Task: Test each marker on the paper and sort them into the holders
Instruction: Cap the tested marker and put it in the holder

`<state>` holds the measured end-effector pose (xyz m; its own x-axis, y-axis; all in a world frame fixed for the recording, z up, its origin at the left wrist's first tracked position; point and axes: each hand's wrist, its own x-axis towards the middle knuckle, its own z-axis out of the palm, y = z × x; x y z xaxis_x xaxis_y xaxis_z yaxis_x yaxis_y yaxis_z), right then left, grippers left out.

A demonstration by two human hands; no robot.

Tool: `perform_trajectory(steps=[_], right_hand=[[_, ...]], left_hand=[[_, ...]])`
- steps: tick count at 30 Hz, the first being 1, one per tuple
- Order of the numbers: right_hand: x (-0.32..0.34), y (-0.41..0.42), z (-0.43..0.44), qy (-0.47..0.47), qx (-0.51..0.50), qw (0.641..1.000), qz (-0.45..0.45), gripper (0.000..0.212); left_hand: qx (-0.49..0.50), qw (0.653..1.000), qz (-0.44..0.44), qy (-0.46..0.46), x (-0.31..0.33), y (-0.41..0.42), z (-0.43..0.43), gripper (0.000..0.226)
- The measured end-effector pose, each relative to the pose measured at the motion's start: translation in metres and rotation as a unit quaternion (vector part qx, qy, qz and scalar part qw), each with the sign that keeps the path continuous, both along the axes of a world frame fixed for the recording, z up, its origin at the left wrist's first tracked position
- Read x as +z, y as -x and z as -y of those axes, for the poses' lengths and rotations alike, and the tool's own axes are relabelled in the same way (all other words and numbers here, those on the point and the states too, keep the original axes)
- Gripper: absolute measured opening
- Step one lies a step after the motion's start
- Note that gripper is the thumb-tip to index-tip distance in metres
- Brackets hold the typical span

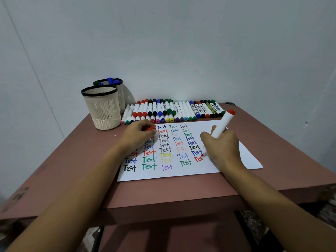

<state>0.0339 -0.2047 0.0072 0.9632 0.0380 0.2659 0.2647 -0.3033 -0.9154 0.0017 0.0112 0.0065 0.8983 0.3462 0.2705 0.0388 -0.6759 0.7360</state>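
My right hand [222, 148] grips a white marker with a red end [224, 124], its red tip touching the white paper [234, 153] beside a half-written red "Tes". My left hand [138, 136] rests on the paper's upper left and pinches the red cap [150, 128]. The sheet is covered with several coloured "Test" words. A row of several markers [172, 110] lies along the paper's far edge. Two cream mesh holders stand at the table's far left: the near holder [102, 108] looks empty, the far holder [116, 88] has blue and green markers in it.
The brown table [76, 160] ends close in front of me, with its far edge against a pale wall [181, 42]. Its right edge runs just past the paper. A lower shelf [172, 231] shows beneath the front edge.
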Motion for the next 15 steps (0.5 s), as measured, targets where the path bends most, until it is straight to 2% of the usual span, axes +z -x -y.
perform_trajectory(steps=[3,10,15], right_hand=[[-0.0008,-0.0003,0.0007,-0.007,-0.014,1.000,0.003,0.030],[-0.0002,0.0002,0.0007,0.043,0.015,0.999,0.012,0.036],[-0.0011,-0.0014,0.0006,-0.001,0.007,1.000,-0.007,0.032]], left_hand=[[-0.003,1.000,0.001,-0.004,0.0000,-0.0006,0.0000,0.023],[-0.004,1.000,-0.002,-0.011,0.0000,-0.0012,-0.0006,0.023],[-0.011,1.000,-0.003,-0.010,-0.0006,-0.0012,-0.0018,0.024]])
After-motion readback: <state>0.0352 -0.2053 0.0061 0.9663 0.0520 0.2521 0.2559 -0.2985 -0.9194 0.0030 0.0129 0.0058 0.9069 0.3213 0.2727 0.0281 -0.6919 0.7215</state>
